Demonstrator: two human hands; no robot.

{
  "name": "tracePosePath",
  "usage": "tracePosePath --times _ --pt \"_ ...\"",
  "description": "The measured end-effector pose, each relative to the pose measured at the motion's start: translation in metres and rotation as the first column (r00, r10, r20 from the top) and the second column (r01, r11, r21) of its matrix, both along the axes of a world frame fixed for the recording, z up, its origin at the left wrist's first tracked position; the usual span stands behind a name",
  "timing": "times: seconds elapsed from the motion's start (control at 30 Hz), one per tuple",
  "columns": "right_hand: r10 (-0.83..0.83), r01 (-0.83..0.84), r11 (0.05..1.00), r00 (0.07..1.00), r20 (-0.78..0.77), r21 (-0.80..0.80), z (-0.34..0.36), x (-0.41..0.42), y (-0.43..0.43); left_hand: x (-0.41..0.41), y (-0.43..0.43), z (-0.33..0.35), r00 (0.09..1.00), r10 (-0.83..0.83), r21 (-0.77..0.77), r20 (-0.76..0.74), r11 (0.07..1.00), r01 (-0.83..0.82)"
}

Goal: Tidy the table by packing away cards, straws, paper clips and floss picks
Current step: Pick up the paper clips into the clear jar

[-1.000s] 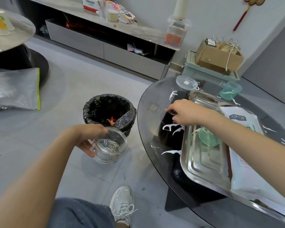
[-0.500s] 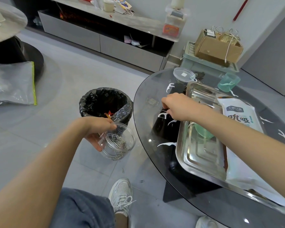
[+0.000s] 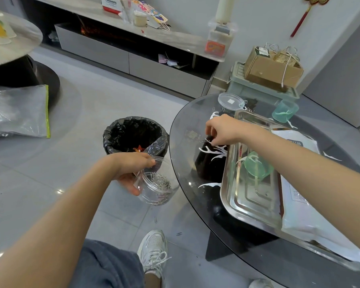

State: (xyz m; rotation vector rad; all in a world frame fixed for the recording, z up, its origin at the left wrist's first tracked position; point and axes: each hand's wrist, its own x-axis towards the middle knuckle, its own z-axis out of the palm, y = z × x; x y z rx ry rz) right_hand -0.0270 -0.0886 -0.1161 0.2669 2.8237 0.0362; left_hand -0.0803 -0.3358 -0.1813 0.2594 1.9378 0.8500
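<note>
My left hand (image 3: 131, 169) holds a clear plastic jar (image 3: 159, 185) with several paper clips inside, just off the left rim of the round glass table (image 3: 183, 142). Over the table, my right hand (image 3: 222, 129) has its fingers curled down at some paper clips (image 3: 204, 140) lying on the glass. White floss picks (image 3: 213, 150) lie just below that hand, and another floss pick (image 3: 209, 185) lies nearer me. More paper clips (image 3: 222, 109) sit by the jar's clear lid (image 3: 231, 101) at the table's far edge.
A steel tray (image 3: 256, 204) holds a green cup (image 3: 256, 167) and a white packet (image 3: 295, 183). Another green cup (image 3: 285, 111) stands at the back. A black-lined bin (image 3: 133, 134) is on the floor left of the table. My shoe (image 3: 153, 250) is below.
My right hand has shifted slightly along the glass among the paper clips and floss picks. My left hand has brought the jar closer to the table's rim.
</note>
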Motion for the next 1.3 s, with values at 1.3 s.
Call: tracePosePath --times 1.3 --pt "0.000 -0.220 0.818 0.924 -0.382 -0.531 0.013 0.067 -0.132 0.034 -0.044 0.011 0.977 0.208 0.062 -0.055 0.977 -0.205"
